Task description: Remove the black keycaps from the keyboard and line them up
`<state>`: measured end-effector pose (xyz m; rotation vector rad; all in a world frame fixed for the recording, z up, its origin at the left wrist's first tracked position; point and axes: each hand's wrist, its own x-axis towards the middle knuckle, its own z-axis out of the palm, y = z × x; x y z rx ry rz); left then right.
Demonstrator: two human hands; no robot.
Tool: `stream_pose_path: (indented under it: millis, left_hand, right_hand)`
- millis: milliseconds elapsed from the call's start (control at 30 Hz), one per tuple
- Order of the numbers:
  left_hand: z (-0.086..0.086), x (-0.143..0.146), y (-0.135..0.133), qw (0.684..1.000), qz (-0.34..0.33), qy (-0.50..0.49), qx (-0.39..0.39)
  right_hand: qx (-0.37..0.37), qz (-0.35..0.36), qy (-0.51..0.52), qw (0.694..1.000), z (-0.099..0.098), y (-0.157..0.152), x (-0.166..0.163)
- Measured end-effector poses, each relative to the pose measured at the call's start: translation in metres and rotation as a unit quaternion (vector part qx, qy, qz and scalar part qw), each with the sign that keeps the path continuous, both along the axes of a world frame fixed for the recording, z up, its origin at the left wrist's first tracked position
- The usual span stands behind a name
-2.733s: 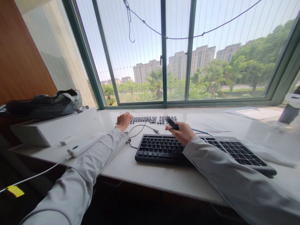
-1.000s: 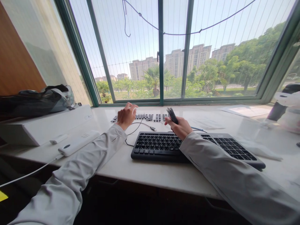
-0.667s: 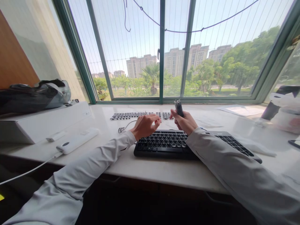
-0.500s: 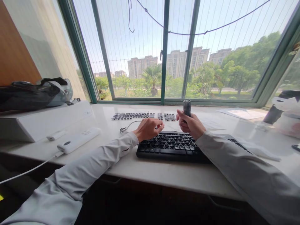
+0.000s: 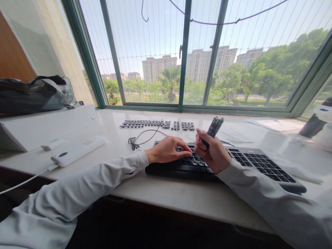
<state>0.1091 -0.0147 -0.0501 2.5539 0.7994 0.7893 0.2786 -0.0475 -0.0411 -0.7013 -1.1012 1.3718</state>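
Observation:
A black keyboard [image 5: 261, 162] with many keycaps off lies near the counter's front edge. Over its middle, my left hand [image 5: 168, 149] hovers low or touches the keys; thumb and fingers come together in a pinch, and whatever is between them is too small or hidden. My right hand [image 5: 214, 152] is closed around a short, dark, stick-like tool [image 5: 215, 126], its pronged or rough end pointing up and tilted right. The tool's exact kind cannot be made out. Behind the keyboard, loose black keycaps [image 5: 142, 123] lie in rows on the white counter [image 5: 109, 119].
A coiled black cable [image 5: 133, 141] runs behind the keyboard. At left are a white power strip or adapter [image 5: 77, 150] with a cord, and a white box [image 5: 49, 126] bearing a dark bag [image 5: 33, 95]. Papers [image 5: 275, 124] lie at right, below the window.
My left hand has moved right and down over the keys. In my right hand the tool has tipped to the right. The view has shifted slightly, showing more of the keyboard's right side.

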Motion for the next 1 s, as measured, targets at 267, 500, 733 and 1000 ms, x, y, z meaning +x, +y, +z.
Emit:
stream_pose_path:
  millis: [267,500,733,1000]
  left_hand:
    - [-0.0008,0.0031,-0.0052,0.999,-0.040,0.002,-0.030]
    - [-0.0003,0.0060,-0.0068,0.998,-0.048,0.003,-0.029]
    - [0.0011,0.0051,-0.0075,0.999,-0.045,0.025,-0.012]
    - [0.0042,0.0056,-0.0089,0.998,-0.045,0.034,0.001]
  right_hand:
    - [-0.009,-0.021,-0.007,1.000,-0.0004,-0.0014,-0.0023]
    - [-0.018,-0.023,-0.040,0.999,-0.0017,-0.0025,-0.0044]
    - [-0.007,-0.027,-0.054,0.998,-0.0015,-0.0018,-0.0030]
    - [-0.010,-0.020,-0.039,0.999,-0.0045,0.0005,-0.0035]
